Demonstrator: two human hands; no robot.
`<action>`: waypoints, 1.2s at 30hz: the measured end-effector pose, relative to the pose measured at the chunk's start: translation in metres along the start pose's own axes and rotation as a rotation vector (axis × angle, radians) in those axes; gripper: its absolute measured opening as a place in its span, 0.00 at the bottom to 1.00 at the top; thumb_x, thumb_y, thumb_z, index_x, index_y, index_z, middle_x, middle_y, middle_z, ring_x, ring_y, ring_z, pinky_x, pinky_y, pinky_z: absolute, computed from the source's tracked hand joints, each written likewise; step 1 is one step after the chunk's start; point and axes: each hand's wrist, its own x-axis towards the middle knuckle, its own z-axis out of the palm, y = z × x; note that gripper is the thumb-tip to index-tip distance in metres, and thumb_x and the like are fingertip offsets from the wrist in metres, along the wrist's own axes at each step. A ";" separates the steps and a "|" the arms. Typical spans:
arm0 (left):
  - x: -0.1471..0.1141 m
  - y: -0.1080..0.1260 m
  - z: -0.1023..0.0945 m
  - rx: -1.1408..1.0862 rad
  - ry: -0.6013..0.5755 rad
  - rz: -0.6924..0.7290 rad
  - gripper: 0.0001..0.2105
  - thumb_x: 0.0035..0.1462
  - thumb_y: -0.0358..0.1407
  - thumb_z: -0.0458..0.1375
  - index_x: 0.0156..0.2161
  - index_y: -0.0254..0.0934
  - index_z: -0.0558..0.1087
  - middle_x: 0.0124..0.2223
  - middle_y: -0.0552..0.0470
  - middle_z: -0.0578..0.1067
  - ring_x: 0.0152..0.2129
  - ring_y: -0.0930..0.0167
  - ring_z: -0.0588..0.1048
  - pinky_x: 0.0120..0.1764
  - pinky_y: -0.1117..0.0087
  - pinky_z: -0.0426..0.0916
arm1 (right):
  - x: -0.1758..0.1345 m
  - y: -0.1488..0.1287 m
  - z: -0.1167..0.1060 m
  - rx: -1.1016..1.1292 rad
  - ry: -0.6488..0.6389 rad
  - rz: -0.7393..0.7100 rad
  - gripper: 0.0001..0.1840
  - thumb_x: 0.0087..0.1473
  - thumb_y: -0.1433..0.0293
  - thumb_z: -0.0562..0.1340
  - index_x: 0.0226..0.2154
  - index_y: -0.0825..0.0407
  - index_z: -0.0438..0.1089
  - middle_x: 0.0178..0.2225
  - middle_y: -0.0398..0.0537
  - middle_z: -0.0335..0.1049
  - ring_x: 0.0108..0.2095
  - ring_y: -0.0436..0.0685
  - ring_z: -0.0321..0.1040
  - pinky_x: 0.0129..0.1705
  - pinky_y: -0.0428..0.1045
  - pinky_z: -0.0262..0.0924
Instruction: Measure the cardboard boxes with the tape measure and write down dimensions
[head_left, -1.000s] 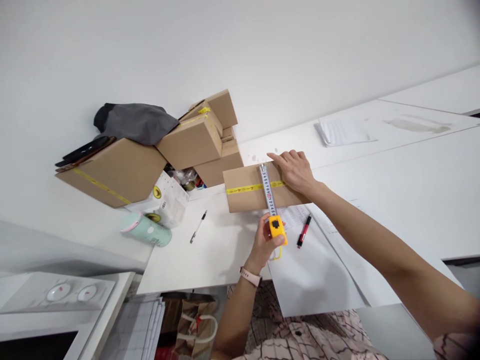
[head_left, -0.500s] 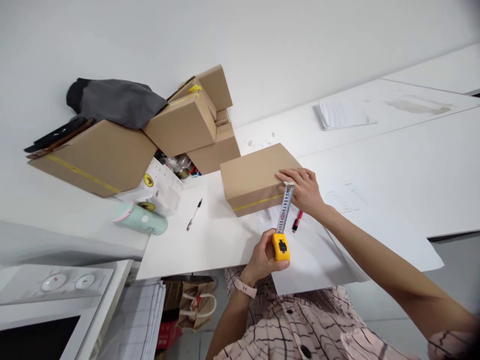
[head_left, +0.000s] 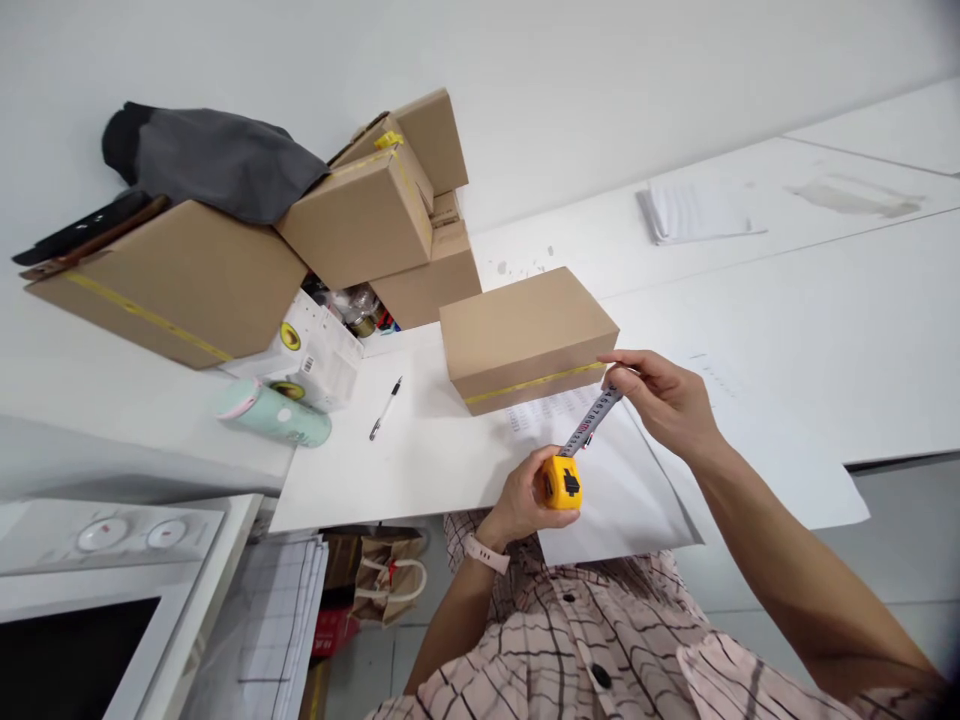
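In my left hand (head_left: 525,500) is a yellow tape measure (head_left: 562,483), gripped round its case above the table's front edge. A short length of its silver blade (head_left: 592,420) runs up and to the right. The fingers of my right hand (head_left: 667,398) pinch the free end of that blade. Just beyond them a cardboard box (head_left: 534,335) with a yellow tape strip along its side lies on the white table. My right fingertips are by its right front corner; whether they touch it I cannot tell. The red pen is mostly hidden behind the blade.
Printed sheets (head_left: 615,520) lie under my hands. A black-and-white pen (head_left: 385,408) is left of the box. Stacked cartons (head_left: 360,220), a white avocado-print box (head_left: 322,350) and a mint-green bottle (head_left: 274,412) stand at the left. A paper stack (head_left: 697,212) lies at the back right.
My right hand has left the box top, moved right and taken hold of the blade's end. The blade now slants further to the right. The view has shifted slightly.
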 end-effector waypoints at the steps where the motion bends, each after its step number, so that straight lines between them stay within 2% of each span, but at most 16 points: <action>1: 0.000 0.000 0.000 -0.008 0.001 0.003 0.44 0.40 0.36 0.75 0.64 0.43 0.64 0.50 0.48 0.75 0.47 0.61 0.75 0.53 0.59 0.71 | -0.005 0.004 0.002 -0.004 0.005 0.005 0.19 0.62 0.50 0.62 0.45 0.45 0.77 0.29 0.44 0.74 0.30 0.56 0.71 0.32 0.52 0.67; 5: -0.001 0.001 0.002 -0.067 0.029 0.001 0.58 0.40 0.34 0.76 0.72 0.45 0.48 0.50 0.47 0.75 0.44 0.63 0.75 0.52 0.58 0.71 | -0.034 0.021 0.017 -0.102 -0.108 -0.026 0.18 0.63 0.52 0.61 0.44 0.45 0.76 0.31 0.45 0.78 0.30 0.56 0.74 0.32 0.51 0.68; 8: -0.001 0.001 0.003 -0.058 0.028 -0.012 0.60 0.40 0.34 0.76 0.73 0.45 0.45 0.48 0.49 0.75 0.43 0.65 0.74 0.51 0.60 0.69 | -0.052 0.037 0.028 -0.301 -0.143 -0.028 0.19 0.65 0.52 0.56 0.43 0.46 0.76 0.32 0.47 0.80 0.30 0.58 0.76 0.33 0.52 0.66; 11: 0.001 -0.001 0.005 -0.093 0.030 -0.017 0.58 0.41 0.33 0.75 0.72 0.44 0.45 0.46 0.50 0.74 0.41 0.67 0.74 0.49 0.62 0.70 | -0.053 0.055 0.032 -0.583 -0.040 0.191 0.22 0.66 0.52 0.52 0.42 0.48 0.74 0.27 0.47 0.77 0.28 0.60 0.75 0.31 0.52 0.61; 14: 0.002 0.004 0.004 -0.101 0.034 0.006 0.56 0.41 0.33 0.74 0.71 0.43 0.47 0.44 0.52 0.74 0.39 0.68 0.75 0.48 0.62 0.70 | -0.043 0.068 0.033 -0.787 -0.080 0.411 0.25 0.64 0.49 0.54 0.50 0.51 0.70 0.31 0.50 0.79 0.33 0.64 0.77 0.31 0.52 0.57; 16: 0.004 0.018 -0.003 0.000 0.072 0.064 0.55 0.42 0.34 0.75 0.71 0.44 0.49 0.46 0.50 0.75 0.41 0.66 0.76 0.50 0.61 0.70 | -0.037 0.070 0.034 -0.867 -0.162 0.429 0.29 0.64 0.49 0.56 0.56 0.53 0.66 0.39 0.56 0.80 0.39 0.67 0.77 0.33 0.52 0.57; 18: 0.011 0.044 -0.018 0.165 0.147 0.178 0.53 0.44 0.37 0.75 0.70 0.44 0.50 0.51 0.47 0.75 0.47 0.63 0.76 0.53 0.58 0.70 | -0.032 0.069 0.035 -0.917 -0.235 0.411 0.28 0.66 0.53 0.55 0.59 0.54 0.63 0.44 0.60 0.80 0.41 0.69 0.77 0.35 0.53 0.57; 21: 0.032 0.093 -0.048 0.427 0.326 0.438 0.46 0.49 0.42 0.73 0.68 0.45 0.53 0.58 0.43 0.73 0.53 0.60 0.75 0.53 0.57 0.71 | -0.028 0.064 0.034 -0.964 -0.323 0.425 0.23 0.66 0.65 0.52 0.61 0.55 0.62 0.43 0.60 0.80 0.39 0.67 0.77 0.35 0.53 0.57; 23: 0.053 0.120 -0.069 0.663 0.453 0.523 0.43 0.51 0.42 0.72 0.67 0.44 0.55 0.63 0.41 0.70 0.57 0.58 0.73 0.57 0.56 0.69 | -0.028 0.063 0.032 -0.991 -0.350 0.434 0.24 0.64 0.70 0.52 0.61 0.55 0.64 0.41 0.60 0.80 0.38 0.67 0.77 0.35 0.53 0.57; 26: 0.085 0.140 -0.091 0.949 0.558 0.472 0.37 0.53 0.39 0.69 0.66 0.42 0.60 0.60 0.42 0.73 0.55 0.57 0.73 0.57 0.55 0.68 | -0.032 0.065 0.026 -0.979 -0.321 0.419 0.22 0.62 0.71 0.53 0.56 0.55 0.71 0.40 0.60 0.80 0.38 0.67 0.77 0.35 0.53 0.59; 29: 0.109 0.140 -0.102 1.110 0.568 0.364 0.30 0.55 0.37 0.67 0.62 0.40 0.67 0.55 0.43 0.77 0.52 0.56 0.75 0.55 0.56 0.68 | -0.043 0.069 0.014 -0.823 -0.232 0.357 0.21 0.60 0.71 0.52 0.48 0.53 0.77 0.35 0.55 0.81 0.36 0.64 0.77 0.37 0.53 0.62; 31: 0.115 0.134 -0.102 1.152 0.583 0.356 0.26 0.57 0.37 0.65 0.60 0.39 0.70 0.54 0.42 0.78 0.53 0.56 0.74 0.55 0.55 0.68 | -0.054 0.072 0.005 -0.669 -0.176 0.301 0.21 0.59 0.70 0.52 0.46 0.51 0.78 0.30 0.50 0.80 0.32 0.62 0.77 0.36 0.52 0.64; 34: 0.106 0.117 -0.090 1.153 0.706 0.544 0.19 0.62 0.37 0.61 0.57 0.37 0.72 0.57 0.41 0.76 0.55 0.56 0.73 0.58 0.53 0.65 | -0.071 0.071 -0.006 -0.457 -0.106 0.216 0.20 0.58 0.67 0.54 0.48 0.49 0.76 0.34 0.48 0.82 0.32 0.60 0.78 0.36 0.53 0.68; 36: 0.088 0.097 -0.076 1.095 0.760 0.728 0.14 0.65 0.35 0.56 0.54 0.37 0.73 0.54 0.42 0.79 0.53 0.59 0.75 0.58 0.54 0.66 | -0.081 0.068 -0.008 -0.347 -0.049 0.163 0.17 0.58 0.64 0.58 0.49 0.47 0.73 0.39 0.48 0.82 0.36 0.60 0.80 0.39 0.54 0.71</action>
